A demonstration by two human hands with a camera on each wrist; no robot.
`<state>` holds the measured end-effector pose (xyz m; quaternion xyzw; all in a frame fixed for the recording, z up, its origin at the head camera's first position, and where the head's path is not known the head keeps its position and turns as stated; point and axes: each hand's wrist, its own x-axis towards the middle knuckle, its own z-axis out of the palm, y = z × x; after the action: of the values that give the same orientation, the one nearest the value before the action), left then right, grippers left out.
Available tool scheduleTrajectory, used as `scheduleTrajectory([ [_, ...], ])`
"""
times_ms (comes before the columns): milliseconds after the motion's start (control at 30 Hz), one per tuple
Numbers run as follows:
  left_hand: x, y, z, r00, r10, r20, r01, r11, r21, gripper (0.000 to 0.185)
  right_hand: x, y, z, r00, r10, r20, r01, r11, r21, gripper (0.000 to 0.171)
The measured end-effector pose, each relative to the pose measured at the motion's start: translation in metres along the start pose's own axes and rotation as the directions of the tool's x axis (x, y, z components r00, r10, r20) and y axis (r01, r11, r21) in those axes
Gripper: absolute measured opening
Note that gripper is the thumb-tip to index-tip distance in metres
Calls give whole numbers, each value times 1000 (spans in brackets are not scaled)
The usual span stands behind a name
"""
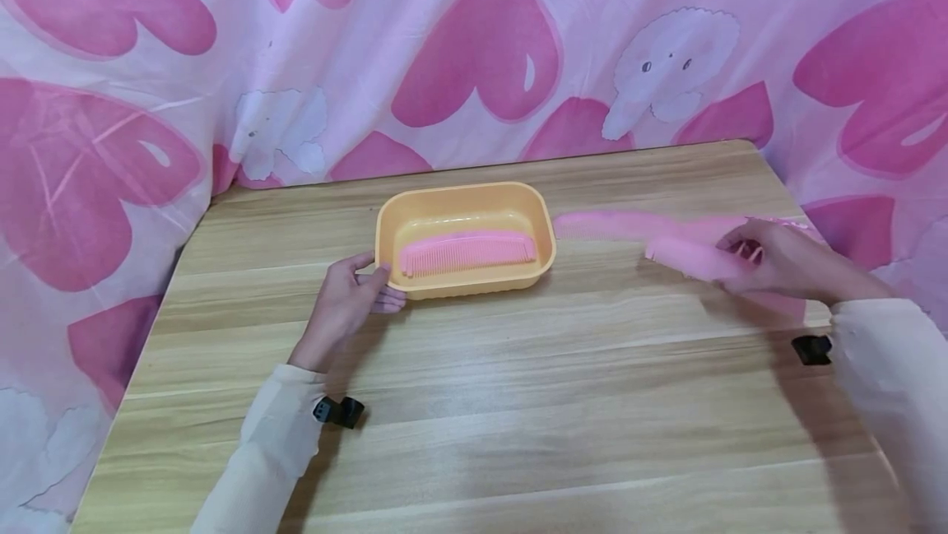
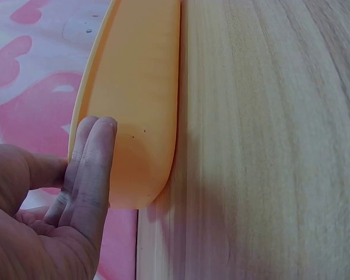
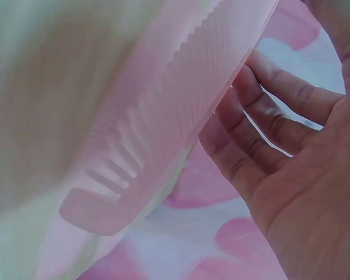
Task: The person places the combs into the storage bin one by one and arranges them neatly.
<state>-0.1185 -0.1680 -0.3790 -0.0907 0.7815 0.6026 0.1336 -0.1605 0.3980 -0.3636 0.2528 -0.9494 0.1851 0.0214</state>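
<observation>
An orange plastic tray point(image 1: 462, 192) stands at the back middle of the wooden table point(image 1: 518, 402), with a pink comb point(image 1: 467, 253) lying inside it. My left hand point(image 1: 355, 291) pinches the tray's left end, thumb on the rim and fingers flat against the outer wall point(image 2: 137, 87). To the right, my right hand point(image 1: 770, 258) holds another pink comb point(image 1: 685, 257) just above the table, blurred by motion. The right wrist view shows that comb point(image 3: 181, 116) close up beside my curled fingers point(image 3: 262, 128). More pink comb shapes point(image 1: 615, 225) lie blurred behind it.
A pink cloth with hearts and sheep point(image 1: 474, 48) hangs behind the table and drapes down at both sides. The table's back edge runs just behind the tray. Bare wood stretches across the front half.
</observation>
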Motion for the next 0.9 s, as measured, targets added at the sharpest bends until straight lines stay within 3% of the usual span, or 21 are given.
scheduleTrajectory([
  [200,0,-1,0,1000,3,-2,-3,1000,0,47,40,-31,-9,991,95,98,-101,993,66,44],
  [500,-1,0,0,1000,-12,3,12,1000,-3,48,95,-72,-14,985,10,172,-29,993,110,32],
  [733,0,-1,0,1000,-8,1,8,1000,0,47,128,-103,-13,975,-22,219,-1,995,102,46],
  [900,-1,0,0,1000,-14,-2,14,1000,0,48,149,-125,-7,970,-91,227,60,989,138,44],
])
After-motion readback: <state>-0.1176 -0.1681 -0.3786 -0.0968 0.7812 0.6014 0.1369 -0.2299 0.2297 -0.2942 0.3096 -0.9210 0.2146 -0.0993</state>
